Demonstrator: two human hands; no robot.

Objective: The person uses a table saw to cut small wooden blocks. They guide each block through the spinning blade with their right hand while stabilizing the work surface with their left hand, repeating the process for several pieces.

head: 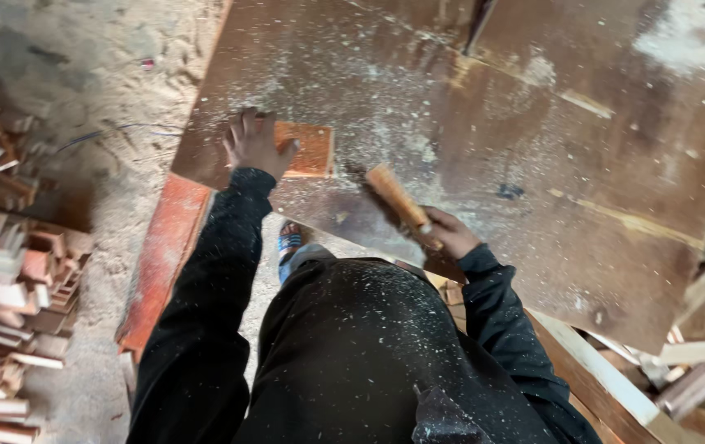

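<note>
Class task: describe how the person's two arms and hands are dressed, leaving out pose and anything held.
Both arms wear long black sleeves reaching the wrists, speckled with pale sawdust. The left hand and right hand are bare: no gloves. No rings or watch can be made out.
</note>
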